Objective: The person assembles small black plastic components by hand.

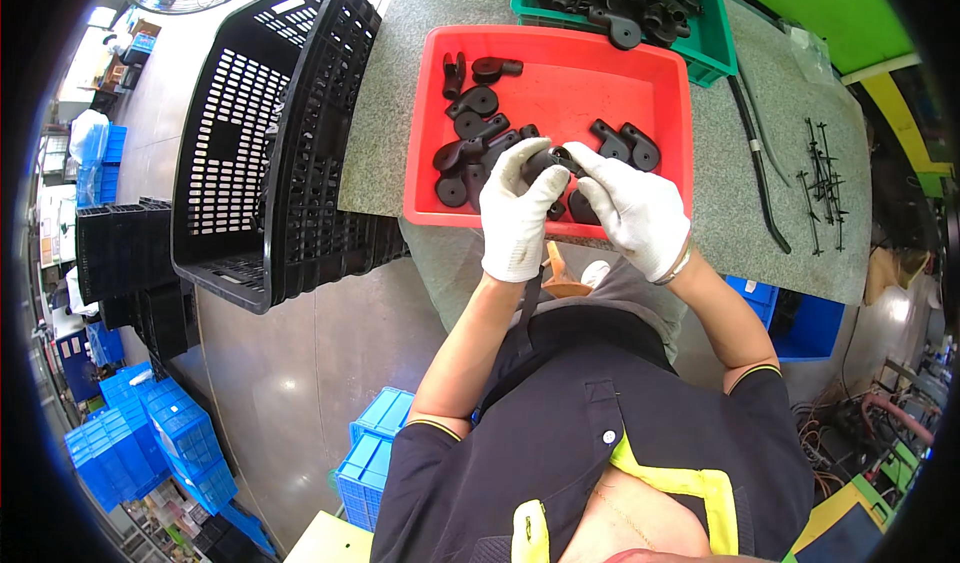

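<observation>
Both my hands wear white gloves and meet over the near side of a red tray (pixel 670 113). My left hand (pixel 518 213) is closed round a black plastic part (pixel 538 168) with a rounded body. The fingertips of my right hand (pixel 632 208) pinch at the same part's right end; whether a second small piece is between them is hidden by the gloves. Several loose black parts (pixel 470 113), each a round disc with a short tubular neck, lie in the tray to the left. Two more black parts (pixel 638 146) rest right of my hands.
A green bin (pixel 715 43) heaped with black parts stands behind the tray. To the left, black perforated crates (pixel 240 143) lean beside the grey table (pixel 400 83). Thin black sprue-like pieces (pixel 825 183) and a black tube (pixel 760 173) lie at right. Blue boxes (pixel 375 453) stand on the floor.
</observation>
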Tool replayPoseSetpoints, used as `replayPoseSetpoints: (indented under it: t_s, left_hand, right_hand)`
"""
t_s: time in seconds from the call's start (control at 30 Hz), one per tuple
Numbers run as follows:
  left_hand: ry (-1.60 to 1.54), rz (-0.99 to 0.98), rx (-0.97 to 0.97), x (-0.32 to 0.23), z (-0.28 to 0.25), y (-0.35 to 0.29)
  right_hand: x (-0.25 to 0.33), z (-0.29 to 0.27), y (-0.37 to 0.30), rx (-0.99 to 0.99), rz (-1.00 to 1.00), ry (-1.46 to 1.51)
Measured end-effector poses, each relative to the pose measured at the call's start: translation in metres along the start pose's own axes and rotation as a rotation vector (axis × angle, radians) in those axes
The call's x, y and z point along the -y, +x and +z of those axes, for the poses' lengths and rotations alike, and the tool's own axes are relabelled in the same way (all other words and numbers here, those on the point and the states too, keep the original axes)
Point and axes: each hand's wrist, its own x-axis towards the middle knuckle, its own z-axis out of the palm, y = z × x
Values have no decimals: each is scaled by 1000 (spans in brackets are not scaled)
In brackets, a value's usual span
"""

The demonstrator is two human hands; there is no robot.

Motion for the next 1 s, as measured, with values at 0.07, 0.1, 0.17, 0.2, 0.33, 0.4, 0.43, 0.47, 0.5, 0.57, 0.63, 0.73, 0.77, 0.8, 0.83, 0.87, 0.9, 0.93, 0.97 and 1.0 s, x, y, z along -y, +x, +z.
replayPoseSetpoints:
  t_s: [0.07, 0.1, 0.17, 0.2, 0.33, 0.4, 0.43, 0.47, 0.5, 0.57, 0.63, 0.73, 0.77, 0.8, 0.83, 0.87, 0.9, 0.93, 0.97, 1.0]
  left_hand:
    - [-3, 4, -4, 1, 0, 0]
    - [11, 4, -14, 1, 0, 0]
    - [25, 4, -23, 1, 0, 0]
    - [35, 10, -30, 1, 0, 0]
    - [33, 7, -30, 2, -1, 1]
    - [26, 5, -31, 2, -1, 0]
    - [20, 3, -32, 2, -1, 0]
    - [20, 3, -32, 1, 0, -1]
    - [45, 6, -41, 0, 2, -2]
    - [71, 11, -52, -2, 2, -2]
    - [75, 143, -106, -5, 3, 0]
    - [340, 394, -300, -50, -24, 11]
    - [373, 549, -433, -65, -34, 18]
    - [492, 736, -526, -80, -56, 26]
    - [689, 854, -621, -95, -76, 33]
    - [712, 908, -676, -110, -105, 37]
    - [850, 981, -768, -126, -138, 41]
    - [907, 931, -856, -139, -156, 41]
    - [1104, 897, -945, -150, -165, 39]
    - [1300, 855, -1031, -160, -174, 37]
  right_hand:
    - [1, 0, 0, 3, 0, -34]
    - [1, 0, 0, 3, 0, -34]
    - [1, 1, -1, 8, -11, -62]
    - [0, 1, -1, 8, -10, -62]
    - [0, 2, -2, 29, -13, -104]
    - [0, 2, -3, 36, -10, -110]
    - [-1, 3, -3, 27, -12, -101]
    - [-1, 4, -3, 17, -15, -92]
    - [0, 3, -2, 18, -15, -92]
    - [3, 2, -1, 37, 12, -93]
    - [0, 7, 1, -17, 32, -34]
    - [-10, 6, 8, 53, 218, -66]
    - [-17, 11, 11, 91, 239, -108]
    - [-22, 19, 14, 90, 234, -107]
    - [-31, 26, 13, 160, 191, -107]
    - [-35, 32, 15, 233, 138, -99]
    - [-33, 38, 19, 254, 103, -67]
    - [-31, 43, 24, 256, 100, -65]
    - [-29, 48, 30, 303, 65, -74]
    - [-26, 51, 36, 350, 30, -84]
